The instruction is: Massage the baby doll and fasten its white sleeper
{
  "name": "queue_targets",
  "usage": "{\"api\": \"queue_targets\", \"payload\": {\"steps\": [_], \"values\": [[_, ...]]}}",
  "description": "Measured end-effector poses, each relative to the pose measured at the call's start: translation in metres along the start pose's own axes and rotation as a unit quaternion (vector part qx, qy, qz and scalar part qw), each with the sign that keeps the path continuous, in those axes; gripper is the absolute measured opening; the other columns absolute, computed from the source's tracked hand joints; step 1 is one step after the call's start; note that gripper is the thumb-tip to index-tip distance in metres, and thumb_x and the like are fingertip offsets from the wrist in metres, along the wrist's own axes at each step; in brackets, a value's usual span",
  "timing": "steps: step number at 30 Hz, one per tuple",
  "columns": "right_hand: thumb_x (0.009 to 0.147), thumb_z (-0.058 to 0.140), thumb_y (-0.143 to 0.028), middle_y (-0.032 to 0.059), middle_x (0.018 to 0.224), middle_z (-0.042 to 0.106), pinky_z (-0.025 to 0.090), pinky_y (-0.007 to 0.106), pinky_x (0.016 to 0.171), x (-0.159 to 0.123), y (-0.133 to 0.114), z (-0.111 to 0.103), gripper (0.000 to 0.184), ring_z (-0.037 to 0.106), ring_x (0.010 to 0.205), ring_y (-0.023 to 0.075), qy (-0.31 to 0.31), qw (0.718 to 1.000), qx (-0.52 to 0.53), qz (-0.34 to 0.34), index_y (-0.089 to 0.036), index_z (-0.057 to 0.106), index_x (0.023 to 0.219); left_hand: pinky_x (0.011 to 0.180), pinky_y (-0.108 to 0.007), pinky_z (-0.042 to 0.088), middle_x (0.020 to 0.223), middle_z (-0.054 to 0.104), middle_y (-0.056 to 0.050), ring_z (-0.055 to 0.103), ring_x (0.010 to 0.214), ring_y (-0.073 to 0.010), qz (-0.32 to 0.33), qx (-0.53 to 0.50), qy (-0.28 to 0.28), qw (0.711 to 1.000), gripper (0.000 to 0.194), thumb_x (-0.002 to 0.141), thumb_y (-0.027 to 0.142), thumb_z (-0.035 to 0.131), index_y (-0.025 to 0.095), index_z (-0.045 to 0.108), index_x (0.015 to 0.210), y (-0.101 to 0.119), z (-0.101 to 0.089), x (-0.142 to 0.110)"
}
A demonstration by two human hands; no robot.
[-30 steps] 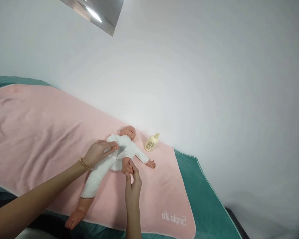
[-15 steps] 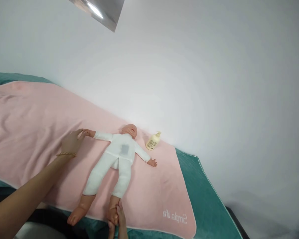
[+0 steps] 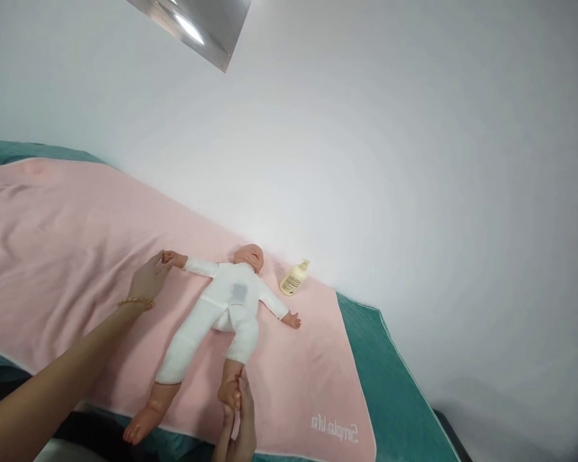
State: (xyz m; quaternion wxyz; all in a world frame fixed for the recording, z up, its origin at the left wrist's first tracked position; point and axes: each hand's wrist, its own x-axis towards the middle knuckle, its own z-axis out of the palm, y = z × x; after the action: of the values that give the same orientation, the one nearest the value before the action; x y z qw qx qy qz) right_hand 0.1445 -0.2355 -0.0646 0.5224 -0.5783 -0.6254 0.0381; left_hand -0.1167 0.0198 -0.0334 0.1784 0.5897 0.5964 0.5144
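A baby doll (image 3: pixel 221 301) with a white cloth body lies on its back on a pink blanket (image 3: pixel 289 385), its arms spread. My left hand (image 3: pixel 149 279), with a gold bracelet at the wrist, has its fingers closed around the doll's hand (image 3: pixel 174 258) on the left side. At the bottom, my right hand (image 3: pixel 241 423) grips the doll's foot (image 3: pixel 230 391) on the right side, and that leg is bent and slightly raised. The doll's other leg (image 3: pixel 183 353) lies stretched out, its foot over the blanket's near edge.
A pale yellow pump bottle (image 3: pixel 293 278) stands beside the doll's head, near the white wall (image 3: pixel 366 160). Beneath the blanket is a green cover (image 3: pixel 390 372). A shiny metallic panel (image 3: pixel 207 25) hangs at the top.
My right hand has moved up and forward with the doll's foot, bending that leg more at the knee. My left hand has shifted slightly right and closed around the doll's hand.
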Motion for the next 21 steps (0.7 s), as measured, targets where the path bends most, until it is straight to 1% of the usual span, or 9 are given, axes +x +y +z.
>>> {"api": "queue_targets", "payload": {"steps": [2,3,5,7,9,11,13,16,21], "values": [[0.098,0.045,-0.036,0.0070,0.131,0.061,0.056,0.037,0.092,0.021,0.001,0.001,0.038,0.059,0.119,0.0252,0.009,1.000,0.009,0.005,-0.029,0.056,0.133,0.089,-0.050,0.048,0.128,0.061,-0.019,0.063,0.109,-0.0368,-0.037,-0.024,0.043,0.998,0.062,0.093,0.051,0.034,0.009,0.047,0.138,0.017,0.006,-0.006],[0.099,0.043,-0.035,0.0079,0.134,0.058,0.054,0.036,0.096,0.033,-0.001,0.002,0.039,0.057,0.123,0.0252,-0.001,1.000,0.025,0.018,-0.025,0.055,0.135,0.096,-0.048,0.046,0.133,0.059,-0.017,0.059,0.117,-0.0348,-0.035,-0.051,0.050,0.997,0.060,0.093,0.051,0.036,0.012,0.049,0.137,0.027,0.009,-0.008],[0.099,0.041,-0.035,0.0100,0.137,0.056,0.051,0.036,0.099,0.060,-0.009,0.004,0.042,0.055,0.125,0.0248,0.002,0.998,0.057,0.035,-0.021,0.054,0.136,0.102,-0.040,0.044,0.134,0.061,-0.008,0.057,0.122,-0.0275,-0.008,-0.087,0.029,0.996,0.053,0.094,0.051,0.038,0.019,0.057,0.131,0.049,0.015,-0.013],[0.098,0.042,-0.039,0.0107,0.135,0.058,0.050,0.037,0.100,0.087,-0.018,0.008,0.043,0.055,0.125,0.0244,0.007,0.996,0.080,0.033,-0.020,0.055,0.134,0.102,-0.034,0.045,0.127,0.066,-0.004,0.060,0.118,-0.0240,0.025,-0.115,-0.019,0.993,0.047,0.091,0.053,0.044,0.023,0.064,0.122,0.069,0.019,-0.019],[0.097,0.043,-0.042,0.0109,0.132,0.060,0.050,0.037,0.099,0.110,-0.024,0.013,0.044,0.057,0.122,0.0241,0.013,0.995,0.096,0.033,-0.020,0.057,0.132,0.101,-0.033,0.046,0.121,0.069,-0.003,0.062,0.115,-0.0243,0.074,-0.146,-0.095,0.982,0.044,0.088,0.054,0.051,0.023,0.068,0.115,0.086,0.024,-0.026],[0.096,0.044,-0.043,0.0113,0.130,0.061,0.049,0.037,0.099,0.127,-0.024,0.020,0.044,0.058,0.120,0.0239,0.015,0.993,0.111,0.036,-0.019,0.058,0.131,0.097,-0.033,0.049,0.115,0.072,-0.002,0.064,0.110,-0.0241,0.140,-0.147,-0.170,0.964,0.038,0.089,0.051,0.051,0.025,0.071,0.108,0.096,0.029,-0.036],[0.096,0.045,-0.042,0.0118,0.129,0.062,0.047,0.038,0.100,0.135,-0.019,0.025,0.044,0.058,0.119,0.0237,0.011,0.991,0.126,0.042,-0.018,0.057,0.131,0.093,-0.032,0.050,0.110,0.073,-0.001,0.066,0.106,-0.0228,0.203,-0.122,-0.210,0.949,0.033,0.093,0.045,0.047,0.026,0.073,0.099,0.101,0.035,-0.046],[0.096,0.045,-0.041,0.0117,0.128,0.062,0.046,0.037,0.101,0.136,-0.011,0.031,0.044,0.058,0.119,0.0232,0.001,0.988,0.143,0.054,-0.017,0.056,0.131,0.092,-0.033,0.050,0.104,0.074,-0.002,0.065,0.104,-0.0213,0.262,-0.084,-0.205,0.939,0.033,0.095,0.037,0.041,0.025,0.071,0.088,0.098,0.043,-0.056],[0.095,0.048,-0.041,0.0121,0.128,0.062,0.047,0.037,0.101,0.124,-0.012,0.032,0.043,0.058,0.119,0.0237,0.014,0.984,0.162,0.067,-0.017,0.058,0.129,0.103,-0.037,0.042,0.100,0.074,0.002,0.068,0.095,-0.0193,0.269,-0.028,-0.181,0.946,0.030,0.095,0.033,0.040,0.026,0.069,0.092,0.095,0.044,-0.056]]}}
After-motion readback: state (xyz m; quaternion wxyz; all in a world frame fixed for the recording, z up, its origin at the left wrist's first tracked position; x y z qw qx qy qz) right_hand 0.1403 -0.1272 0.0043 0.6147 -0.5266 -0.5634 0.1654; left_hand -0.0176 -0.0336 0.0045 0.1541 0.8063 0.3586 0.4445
